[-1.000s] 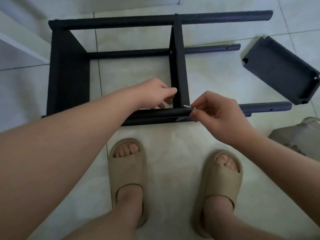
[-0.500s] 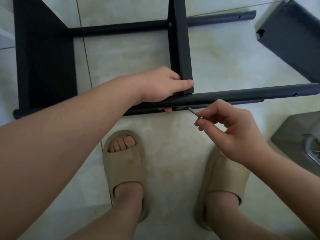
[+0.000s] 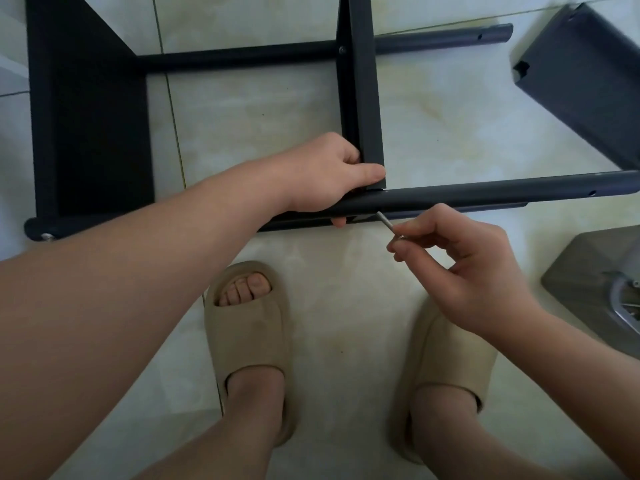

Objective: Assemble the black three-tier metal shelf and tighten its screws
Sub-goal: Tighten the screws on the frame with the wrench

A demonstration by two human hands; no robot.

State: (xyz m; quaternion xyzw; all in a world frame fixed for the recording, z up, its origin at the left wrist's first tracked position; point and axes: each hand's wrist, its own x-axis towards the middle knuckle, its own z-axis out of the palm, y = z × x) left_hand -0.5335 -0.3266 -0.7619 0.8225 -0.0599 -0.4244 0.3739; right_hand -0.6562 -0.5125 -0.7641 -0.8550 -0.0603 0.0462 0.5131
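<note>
Lying on its side on the pale tiled floor [image 3: 277, 116], the black shelf frame [image 3: 93, 133] fills the view from nine to twelve o'clock. The left hand [image 3: 329, 178] curls its fingers round the near pole [image 3: 485, 194] where the middle tier [image 3: 367, 98] meets it, thumb flat on the tier's edge. At four o'clock from that joint the right hand [image 3: 464, 268] pinches a thin metal key [image 3: 388, 225], its tip at the pole's underside. A loose tier [image 3: 581, 74] lies at two o'clock, and beige sandals [image 3: 249, 341] stand at six.
</note>
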